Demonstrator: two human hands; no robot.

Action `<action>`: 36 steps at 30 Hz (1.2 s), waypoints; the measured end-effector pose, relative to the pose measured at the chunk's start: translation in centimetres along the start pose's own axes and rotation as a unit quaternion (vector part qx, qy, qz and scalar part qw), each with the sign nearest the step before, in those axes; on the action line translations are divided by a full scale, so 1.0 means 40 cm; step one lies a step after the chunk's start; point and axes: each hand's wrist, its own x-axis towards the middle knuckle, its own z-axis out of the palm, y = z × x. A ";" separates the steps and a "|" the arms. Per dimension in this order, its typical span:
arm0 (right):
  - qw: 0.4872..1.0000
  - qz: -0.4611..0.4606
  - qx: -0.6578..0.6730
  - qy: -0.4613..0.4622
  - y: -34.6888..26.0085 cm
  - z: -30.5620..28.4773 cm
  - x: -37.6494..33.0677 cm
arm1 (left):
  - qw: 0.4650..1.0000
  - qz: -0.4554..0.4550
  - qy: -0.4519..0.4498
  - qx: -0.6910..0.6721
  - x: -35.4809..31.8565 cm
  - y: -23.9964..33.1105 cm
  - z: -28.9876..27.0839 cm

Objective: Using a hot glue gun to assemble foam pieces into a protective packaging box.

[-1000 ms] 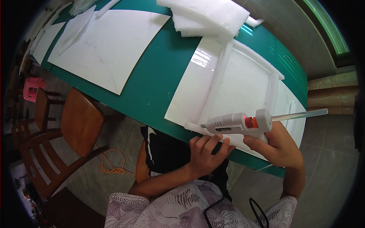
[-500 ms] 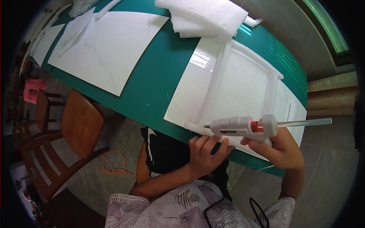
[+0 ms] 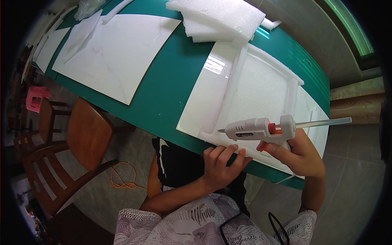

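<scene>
My right hand is closed round the handle of a white glue gun with a red trigger. A clear glue stick juts from its back. The metal nozzle points left, above the near left corner of a foam frame. At the table's near edge, the fingers of my left hand are bent over the near white foam strip, holding it. That strip borders a white foam sheet, which lies on a glossy white marbled panel. Further strips line the sheet's other sides.
Thick white foam blocks lie beyond the frame on the green table. Another marbled panel is at the left, with a thin white sheet on it. Wooden chairs and an orange cord are at the lower left.
The glue gun has risen a little in the picture, its back end most, with my right hand. My left hand stays on the foam strip.
</scene>
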 end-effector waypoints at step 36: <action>0.888 0.025 -0.179 0.423 0.231 -0.140 -0.189 | 0.999 0.004 -0.042 -0.016 0.004 -0.002 -0.016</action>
